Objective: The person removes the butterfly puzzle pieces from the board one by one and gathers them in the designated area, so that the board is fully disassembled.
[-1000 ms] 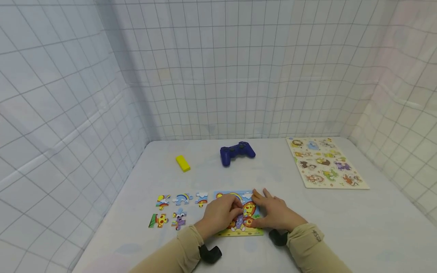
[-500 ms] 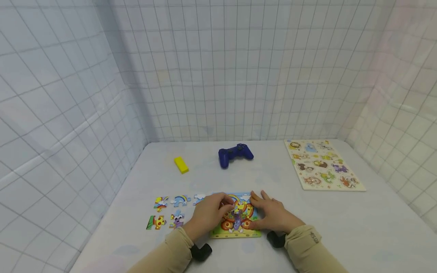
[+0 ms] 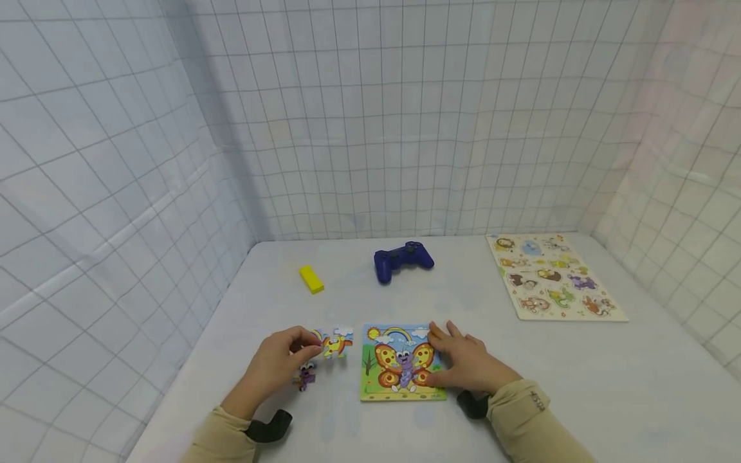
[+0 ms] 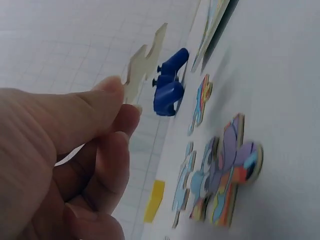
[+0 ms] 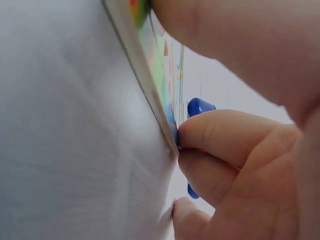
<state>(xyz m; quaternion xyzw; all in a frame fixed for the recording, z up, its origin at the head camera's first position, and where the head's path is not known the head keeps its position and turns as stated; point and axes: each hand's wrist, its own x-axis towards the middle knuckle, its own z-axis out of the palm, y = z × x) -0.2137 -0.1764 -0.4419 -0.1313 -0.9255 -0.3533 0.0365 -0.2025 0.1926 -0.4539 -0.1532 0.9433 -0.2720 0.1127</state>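
My left hand (image 3: 278, 363) pinches a yellow, red-spotted jigsaw piece (image 3: 332, 348) between thumb and fingers, raised over the table left of the puzzle board. In the left wrist view the piece (image 4: 142, 65) shows its pale back. Below lie a purple-faced piece (image 4: 225, 172), a rainbow piece (image 4: 184, 175) and a cloud piece (image 4: 201, 102); other pieces are hidden behind the hand. The square board (image 3: 375, 391) bears a butterfly picture. My right hand (image 3: 471, 361) rests spread on its right side, thumb on the picture and fingertips (image 5: 187, 137) at the far corner.
A blue game controller (image 3: 403, 258) lies beyond the board, with a yellow block (image 3: 311, 279) to its left. An animal picture board (image 3: 550, 276) is at the back right. Gridded white cloth walls (image 3: 376, 128) surround the table on three sides.
My left hand has lifted the yellow piece off the board and carried it left, over the loose pieces. The butterfly picture is now uncovered. My right hand stays on the board.
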